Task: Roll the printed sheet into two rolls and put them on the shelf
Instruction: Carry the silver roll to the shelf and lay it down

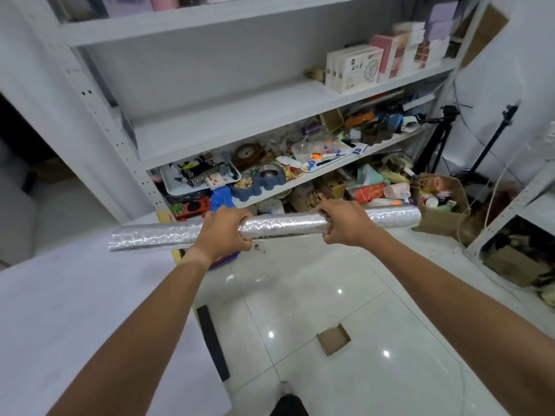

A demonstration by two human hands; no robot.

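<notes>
Both hands grip one silver roll; my left hand is curled round it left of the middle, my right hand curled round it further right, so the roll hangs level across the view, above the tiled floor and just in front of the white shelving unit; its two ends stick out well past each fist. I judge the rolling of this piece done and the carry to the shelf in hand; whether it is the first roll or the second I cannot tell. A bare middle shelf lies ahead and higher; the shelf below it is crowded with a tray, a clock and loose clutter. Next I would lift the roll, keep it level, and lay it lengthwise on the bare board; loosening the grip early could let it unwind.
</notes>
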